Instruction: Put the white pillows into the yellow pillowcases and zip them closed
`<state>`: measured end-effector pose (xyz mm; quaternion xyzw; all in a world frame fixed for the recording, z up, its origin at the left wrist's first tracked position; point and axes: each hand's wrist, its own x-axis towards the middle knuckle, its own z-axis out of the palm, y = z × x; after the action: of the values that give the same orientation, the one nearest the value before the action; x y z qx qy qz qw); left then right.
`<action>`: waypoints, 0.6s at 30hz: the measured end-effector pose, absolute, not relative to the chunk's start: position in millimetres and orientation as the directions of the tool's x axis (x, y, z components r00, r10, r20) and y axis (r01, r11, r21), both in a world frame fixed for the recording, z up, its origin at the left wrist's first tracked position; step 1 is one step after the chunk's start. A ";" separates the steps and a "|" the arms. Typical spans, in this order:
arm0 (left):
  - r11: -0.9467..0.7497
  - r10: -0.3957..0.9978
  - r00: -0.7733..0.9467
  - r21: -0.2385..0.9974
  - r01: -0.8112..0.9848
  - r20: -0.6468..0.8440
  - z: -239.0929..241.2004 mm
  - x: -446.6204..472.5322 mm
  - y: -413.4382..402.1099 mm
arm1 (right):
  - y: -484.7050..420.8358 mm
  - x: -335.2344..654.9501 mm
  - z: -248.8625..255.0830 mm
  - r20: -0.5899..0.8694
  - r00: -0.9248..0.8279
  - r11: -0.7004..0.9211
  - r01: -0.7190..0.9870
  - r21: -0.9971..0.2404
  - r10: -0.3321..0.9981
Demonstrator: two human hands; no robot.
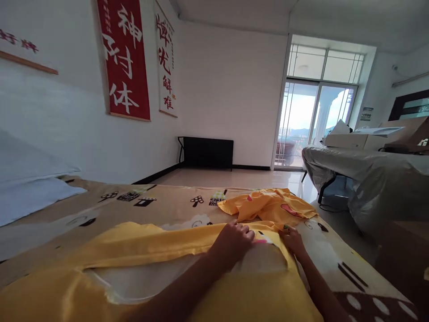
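Yellow cover lies on the bed, over a white pillow. It looks soft, light and slippery. Grab its far edge. Left hand and right hand pinch it there, fingers bent.

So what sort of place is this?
Probably a bedroom in a home: a cartoon-print bed sheet, white pillows, hanging calligraphy scrolls and a glass balcony door.

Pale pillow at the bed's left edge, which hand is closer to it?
Left. The left hand rests on the yellow cover right of the pillow; the right hand lies farther right.
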<state>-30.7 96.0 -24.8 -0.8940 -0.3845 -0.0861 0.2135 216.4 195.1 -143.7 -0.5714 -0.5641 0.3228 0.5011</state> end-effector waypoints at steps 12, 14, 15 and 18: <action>-0.574 0.275 0.897 -0.689 0.442 0.346 -11.5 -41.4 6.3 | 179.8 213.8 -110.6 0.252 0.068 0.253 0.006 -0.968 0.965; -0.579 0.310 0.906 -0.700 0.419 0.287 -5.3 -47.9 1.1 | 174.8 214.1 -100.8 0.276 0.049 0.277 -0.003 -0.961 0.960; -0.576 0.320 0.905 -0.701 0.420 0.280 0.0 -50.7 -1.5 | 170.4 215.2 -95.6 0.271 0.005 0.271 -0.018 -0.962 0.963; -0.583 0.329 0.886 -0.668 0.462 0.325 13.4 -55.6 -11.1 | 153.7 221.1 -80.6 0.161 -0.143 0.153 -0.068 -0.986 0.977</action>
<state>-55.6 -11.1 13.4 -0.8859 -0.2233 -0.0832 0.3981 221.1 153.7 -80.6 -0.4060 -0.5592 0.5086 0.5137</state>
